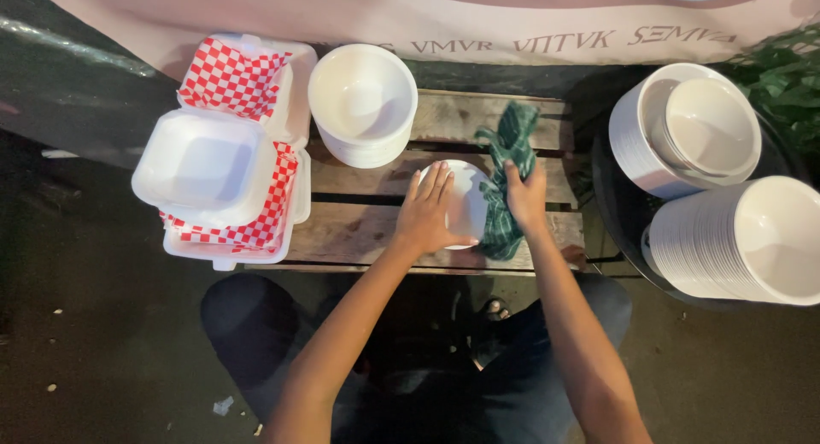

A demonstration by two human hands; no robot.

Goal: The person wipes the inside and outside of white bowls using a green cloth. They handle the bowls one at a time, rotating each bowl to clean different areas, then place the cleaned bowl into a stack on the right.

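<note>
Left hand (430,211) flat, fingers spread, pressing white bowl (465,203) on wooden pallet (367,222). Right hand (524,196) closed on green checked cloth (510,166), probably against bowl rim.

We see a slatted wooden table (376,226) with gaps between its planks. On its left end sits a stack of white foam boxes (209,166) lined with red-checked paper (229,81), overhanging the edge. Just beside them, toward the back, stands a stack of white bowls (363,102). At the middle lies a single white bowl (465,206), upside down, with a green checked cloth (511,145) touching its right side and trailing across the planks.
</note>
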